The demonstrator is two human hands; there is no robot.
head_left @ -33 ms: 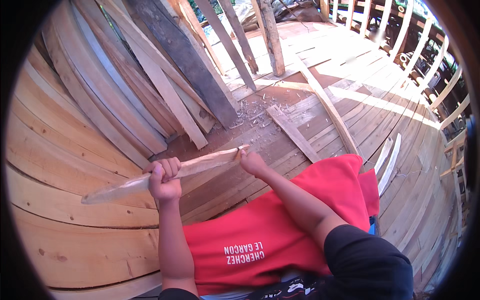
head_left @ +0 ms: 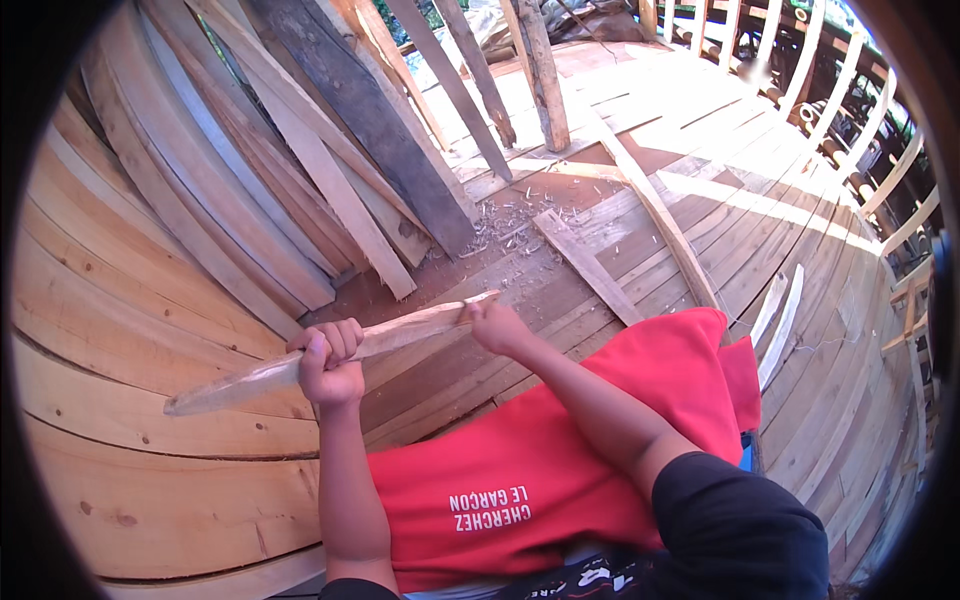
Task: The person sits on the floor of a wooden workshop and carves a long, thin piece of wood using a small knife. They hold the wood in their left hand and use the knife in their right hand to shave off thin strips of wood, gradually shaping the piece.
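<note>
Main risk, I'd say: the stick [head_left: 420, 326] twisting or rolling in my L hand [head_left: 332, 364]. That one fist is prob. doing most of the holding, so a sideways push from my R hand [head_left: 497, 328] at the far end could turn it. Both ends stick out w/ no prop that I can see, so a hard shove might tip it too. Rough grain = poss. splinters, esp. if my palm slides along it. R fingers sit v. near the tip, so a slip there could send them off the end, down toward the floor [head_left: 470, 385] or back at the red cloth [head_left: 560, 420] over my lap.

Where it lies: stick runs slantwise past the cloth's far edge, R end higher in view. L fingers are wrapped right round it, closed tight, approx. mid-length; the wider part pokes out left of the fist, in front of the pale boards [head_left: 130, 420]. R fingers are curled at the other end, touching just short of the tip. View's poor there (small, hand in the way), so can't tell if they pinch the wood itself or some small tool. Shavings [head_left: 510, 232] lie on the floor beyond, well apart from both hands.
</note>
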